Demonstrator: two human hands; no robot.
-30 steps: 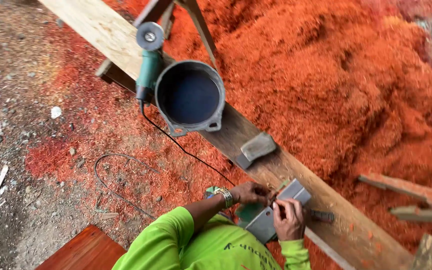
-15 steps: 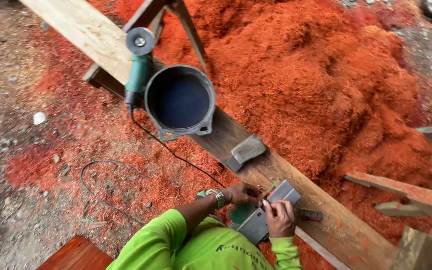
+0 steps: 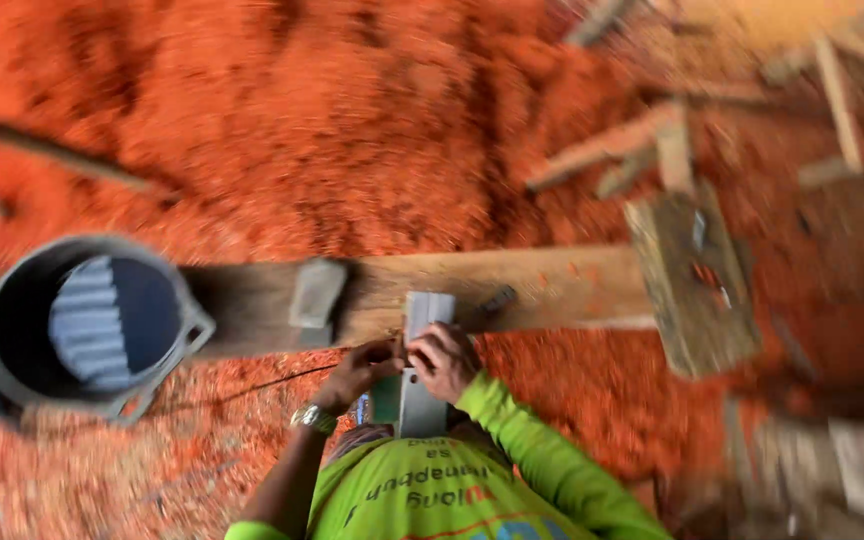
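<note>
Metal square lies across the near edge of the long wooden plank, mid-scene, jutting back toward the person. Far left, a dark round bucket sits on the plank; next a grey block. Left hand, watch on the wrist, pinches at the square's left edge; right hand clamps down on its blade. Rightward, a wooden block crosses the plank, red sawdust all around.

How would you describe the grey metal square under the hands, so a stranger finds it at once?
Find the long wooden plank crossing the red sawdust. Near its middle, both hands meet on a flat grey metal square, upright across the plank's near edge. Unlike the dull block beside it, it is pale and shiny.
</note>
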